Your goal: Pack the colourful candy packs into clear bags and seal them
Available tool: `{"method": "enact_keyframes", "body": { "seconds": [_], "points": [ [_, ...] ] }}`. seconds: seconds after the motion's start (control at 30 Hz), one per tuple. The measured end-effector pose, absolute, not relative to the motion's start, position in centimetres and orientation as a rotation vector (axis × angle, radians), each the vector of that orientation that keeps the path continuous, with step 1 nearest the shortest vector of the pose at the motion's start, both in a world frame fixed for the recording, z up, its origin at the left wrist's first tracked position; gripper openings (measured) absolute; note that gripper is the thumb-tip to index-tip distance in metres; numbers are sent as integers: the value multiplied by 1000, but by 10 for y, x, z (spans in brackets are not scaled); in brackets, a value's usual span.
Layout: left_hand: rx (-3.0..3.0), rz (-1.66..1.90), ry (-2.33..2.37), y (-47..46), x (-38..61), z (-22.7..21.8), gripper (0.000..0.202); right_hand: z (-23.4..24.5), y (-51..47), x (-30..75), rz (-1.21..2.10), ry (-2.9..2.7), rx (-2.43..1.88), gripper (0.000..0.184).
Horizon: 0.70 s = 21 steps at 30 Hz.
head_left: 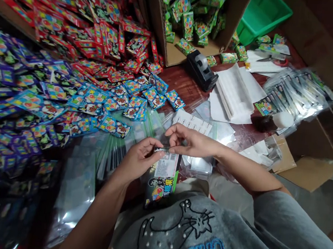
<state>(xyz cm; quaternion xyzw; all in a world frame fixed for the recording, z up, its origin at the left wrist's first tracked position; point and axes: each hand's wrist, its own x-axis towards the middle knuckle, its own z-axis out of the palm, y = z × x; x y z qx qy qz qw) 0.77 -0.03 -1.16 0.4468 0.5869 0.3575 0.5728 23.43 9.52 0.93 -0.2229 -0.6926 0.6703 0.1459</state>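
A dark printed candy bag [162, 179] with green edging and a white label hangs upright in front of my body. My left hand [142, 155] pinches its top edge, thumb on the near face. At the upper right corner of the bag, my right hand [187, 140] has its thumb and fingertips curled together on the edge. Whether the right fingers hold the bag's rim or a small piece there is hard to make out. Just beyond the hands lies a white sheet of printed stickers [192, 121]. Flat clear zip bags [112, 156] spread out left of my left hand.
Heaps of red packets [84, 25], purple packets [16, 105] and blue packets [127, 104] cover the left side. A carton [169, 55] of green packets stands behind. Toward the right are a tape dispenser [202, 70], papers [232, 91], a white-capped bottle [274, 120], filled bags [300, 93] and a green bin [264, 16].
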Motion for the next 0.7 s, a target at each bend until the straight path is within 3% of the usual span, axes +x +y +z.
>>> {"method": "enact_keyframes", "body": {
  "seconds": [0.07,0.17,0.27,0.5,0.6,0.7],
  "points": [
    [1047,840,1370,-1,7,-10,35,5,91,231,1810,-2101,-694,41],
    [1041,836,1375,-4,5,-7,34,5,83,232,1356,-2335,-794,48],
    [1019,852,1364,-7,4,-8,35,5,65,232,954,-2492,-845,36],
    [1003,896,1439,-11,-5,-9,43,4,57,230,1018,-2466,-1023,64],
    [861,1146,1587,-18,-27,-5,47,9,98,248,868,-2377,-1101,62],
    [750,1329,1803,-38,-52,-7,51,9,144,270,660,-2362,-1496,54]
  ]
}}
